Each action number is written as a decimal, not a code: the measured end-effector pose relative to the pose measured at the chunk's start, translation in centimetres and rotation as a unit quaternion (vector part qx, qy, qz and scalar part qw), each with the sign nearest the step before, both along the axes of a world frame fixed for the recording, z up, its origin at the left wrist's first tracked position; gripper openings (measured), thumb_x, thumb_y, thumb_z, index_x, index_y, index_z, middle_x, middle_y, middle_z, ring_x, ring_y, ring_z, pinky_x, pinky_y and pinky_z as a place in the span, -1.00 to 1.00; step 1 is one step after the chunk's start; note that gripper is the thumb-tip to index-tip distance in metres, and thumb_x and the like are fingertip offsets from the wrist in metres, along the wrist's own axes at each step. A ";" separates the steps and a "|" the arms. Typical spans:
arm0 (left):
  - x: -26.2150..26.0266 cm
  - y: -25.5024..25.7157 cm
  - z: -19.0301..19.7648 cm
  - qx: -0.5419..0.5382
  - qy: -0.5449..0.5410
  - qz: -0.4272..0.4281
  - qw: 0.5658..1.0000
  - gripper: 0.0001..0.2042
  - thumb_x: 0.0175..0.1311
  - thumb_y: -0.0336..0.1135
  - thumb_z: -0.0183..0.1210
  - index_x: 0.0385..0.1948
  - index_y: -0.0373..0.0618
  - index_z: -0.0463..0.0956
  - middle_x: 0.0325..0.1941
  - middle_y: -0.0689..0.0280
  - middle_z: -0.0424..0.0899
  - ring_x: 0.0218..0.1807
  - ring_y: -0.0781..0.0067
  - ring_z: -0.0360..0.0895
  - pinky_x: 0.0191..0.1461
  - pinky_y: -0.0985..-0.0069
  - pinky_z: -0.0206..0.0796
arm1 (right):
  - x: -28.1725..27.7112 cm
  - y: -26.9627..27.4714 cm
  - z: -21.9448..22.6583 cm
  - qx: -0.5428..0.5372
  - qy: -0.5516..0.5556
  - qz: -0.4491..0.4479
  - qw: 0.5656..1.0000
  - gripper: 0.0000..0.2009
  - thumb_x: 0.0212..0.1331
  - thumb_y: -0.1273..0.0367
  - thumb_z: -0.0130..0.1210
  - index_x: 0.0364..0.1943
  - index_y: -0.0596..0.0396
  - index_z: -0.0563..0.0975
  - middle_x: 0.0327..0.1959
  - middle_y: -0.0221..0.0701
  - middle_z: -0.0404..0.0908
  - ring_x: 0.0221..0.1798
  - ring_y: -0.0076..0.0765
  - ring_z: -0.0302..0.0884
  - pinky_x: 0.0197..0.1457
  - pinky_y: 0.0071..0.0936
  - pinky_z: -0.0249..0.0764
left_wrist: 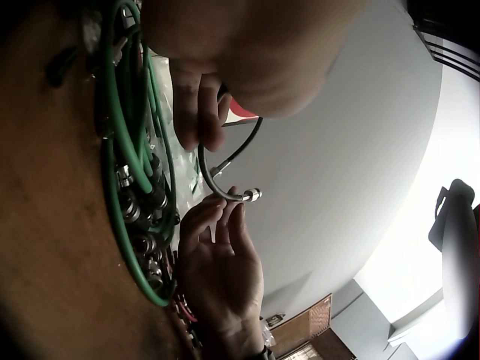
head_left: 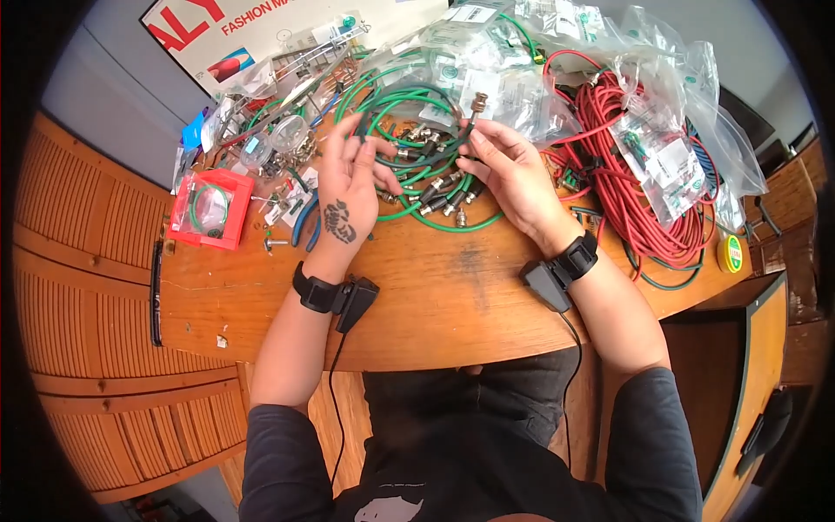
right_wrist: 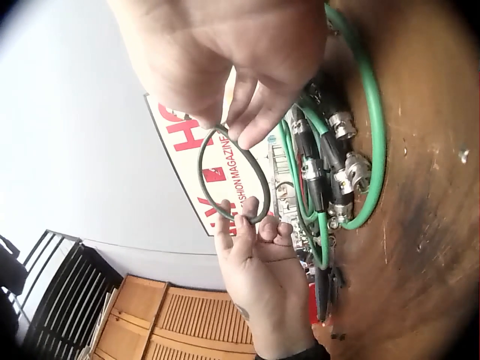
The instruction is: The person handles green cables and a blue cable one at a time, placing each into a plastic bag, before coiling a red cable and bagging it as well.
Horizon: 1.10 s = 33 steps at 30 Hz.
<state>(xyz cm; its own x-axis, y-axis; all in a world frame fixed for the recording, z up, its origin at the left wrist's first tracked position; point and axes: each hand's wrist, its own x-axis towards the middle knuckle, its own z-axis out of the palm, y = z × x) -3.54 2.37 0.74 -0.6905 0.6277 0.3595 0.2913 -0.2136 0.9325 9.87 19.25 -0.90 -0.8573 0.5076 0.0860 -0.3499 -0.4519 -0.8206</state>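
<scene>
Over a wooden desk [head_left: 435,296], both hands hold a thin dark cable [head_left: 435,94] that arcs between them. My left hand [head_left: 359,139] pinches one end of it. My right hand [head_left: 472,142] pinches the other end just below its metal connector [head_left: 478,103], which sticks up. Under the hands lies a pile of green cables [head_left: 417,178] with metal connectors. In the left wrist view the dark cable [left_wrist: 217,180] runs from the left fingers [left_wrist: 199,112] to the right hand [left_wrist: 225,255]. The right wrist view shows the loop [right_wrist: 259,176] between the right fingers [right_wrist: 251,112] and the left hand [right_wrist: 259,277].
A coil of red cable [head_left: 626,187] and several plastic bags [head_left: 670,148] lie to the right. A red box [head_left: 213,209] holding a green cable, blue-handled pliers [head_left: 304,222] and small parts lie to the left. A magazine [head_left: 243,26] is at the back, a yellow tape roll [head_left: 733,254] at far right.
</scene>
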 end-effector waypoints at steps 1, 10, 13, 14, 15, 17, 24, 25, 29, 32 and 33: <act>0.5 0.0 0.2 -0.024 -0.009 -0.005 1.000 -0.61 0.51 -0.36 -0.08 0.30 -0.21 0.20 -0.27 0.20 0.55 -0.56 0.52 0.53 -0.50 0.63 0.40 | 0.0 0.1 -0.3 0.002 0.007 0.006 1.000 -0.73 0.32 0.42 0.13 0.06 0.16 0.53 0.04 -0.40 0.56 -0.02 -0.48 0.55 0.06 -0.48 0.56; 1.1 -0.9 1.7 -0.024 -0.041 -0.040 0.998 -0.66 0.52 -0.28 -0.05 0.23 -0.17 0.40 -0.48 0.49 0.32 -0.64 0.82 0.07 -0.59 0.72 0.08 | -0.1 -0.3 -0.3 0.551 -0.023 -0.297 0.779 -0.88 0.23 0.41 0.23 -0.20 0.13 0.63 0.07 -0.32 0.48 0.04 -0.43 0.49 0.02 -0.49 0.49; 1.1 -1.0 1.5 0.024 -0.063 -0.078 0.995 -0.67 0.51 -0.31 -0.05 0.23 -0.16 0.41 -0.42 0.43 0.41 -0.64 0.78 0.14 -0.59 0.69 0.13 | -0.2 -1.1 -0.7 0.328 0.015 -0.116 0.937 -0.83 0.36 0.41 0.07 -0.07 0.20 0.44 -0.19 -0.34 0.67 -0.22 -0.46 0.60 -0.10 -0.45 0.56; 1.2 -1.0 1.2 0.033 -0.060 -0.096 0.993 -0.65 0.52 -0.27 -0.06 0.23 -0.19 0.39 -0.34 0.37 0.47 -0.61 0.72 0.22 -0.55 0.65 0.19 | -0.2 -1.1 -0.6 0.330 0.014 -0.114 0.937 -0.83 0.36 0.41 0.07 -0.07 0.20 0.44 -0.19 -0.34 0.67 -0.22 -0.46 0.60 -0.10 -0.45 0.56; 1.2 -0.9 0.9 0.042 -0.058 -0.114 0.991 -0.63 0.53 -0.23 -0.07 0.23 -0.23 0.38 -0.26 0.30 0.53 -0.58 0.66 0.30 -0.51 0.60 0.25 | -0.1 -1.2 -0.2 0.267 0.009 -0.088 0.960 -0.83 0.38 0.41 0.04 -0.07 0.20 0.42 -0.17 -0.30 0.66 -0.21 -0.48 0.61 -0.13 -0.48 0.59; 1.4 -0.6 0.9 0.071 -0.113 -0.141 0.981 -0.59 0.53 -0.18 -0.10 0.24 -0.27 0.35 -0.17 0.24 0.56 -0.52 0.58 0.37 -0.44 0.54 0.31 | 0.1 -1.1 0.3 0.202 0.001 -0.062 0.977 -0.84 0.39 0.42 0.01 -0.06 0.19 0.41 -0.14 -0.27 0.66 -0.21 -0.49 0.62 -0.16 -0.51 0.63; 1.8 -0.1 0.5 0.046 -0.084 -0.243 0.965 -0.62 0.48 -0.29 -0.03 0.22 -0.29 0.34 0.10 0.15 0.55 -0.17 0.46 0.56 -0.14 0.55 0.44 | -0.1 -0.9 0.2 0.020 -0.015 -0.014 1.000 -0.85 0.44 0.35 -0.06 -0.10 0.16 0.42 -0.12 -0.21 0.63 -0.15 -0.30 0.68 -0.16 -0.43 0.71; 2.9 -0.1 0.7 -0.011 -0.094 -0.190 0.977 -0.62 0.33 -0.47 0.15 0.17 -0.30 0.39 0.04 0.19 0.57 -0.16 0.51 0.59 -0.16 0.59 0.47 | 0.0 -0.9 0.3 -0.002 -0.021 0.004 1.000 -0.85 0.44 0.35 -0.06 -0.11 0.16 0.42 -0.11 -0.21 0.63 -0.13 -0.28 0.68 -0.13 -0.42 0.70; 3.5 0.6 -0.3 -0.027 0.037 -0.058 0.997 -0.73 0.15 -0.59 0.29 -0.10 -0.35 0.55 0.01 0.20 0.58 -0.15 0.55 0.65 -0.26 0.68 0.50 | 0.0 -1.1 0.4 -0.037 -0.036 0.060 0.997 -0.84 0.44 0.35 -0.07 -0.10 0.15 0.42 -0.06 -0.18 0.61 -0.05 -0.22 0.67 0.01 -0.38 0.66; 2.7 0.5 -1.2 -0.029 -0.008 -0.043 0.999 -0.77 0.16 -0.59 0.27 -0.14 -0.35 0.56 -0.06 0.20 0.61 -0.15 0.55 0.65 -0.27 0.67 0.50 | 0.1 -1.4 0.9 -0.017 -0.034 0.068 0.997 -0.84 0.45 0.36 -0.08 -0.07 0.16 0.40 -0.03 -0.15 0.61 -0.02 -0.20 0.66 0.05 -0.38 0.64; 2.6 0.5 -1.1 -0.028 -0.009 -0.040 0.999 -0.77 0.16 -0.59 0.27 -0.14 -0.35 0.56 -0.06 0.20 0.61 -0.15 0.55 0.65 -0.27 0.67 0.50 | 0.1 -1.4 1.0 0.010 -0.033 0.055 0.998 -0.84 0.45 0.37 -0.09 -0.06 0.17 0.39 -0.01 -0.13 0.60 -0.01 -0.20 0.65 0.06 -0.39 0.63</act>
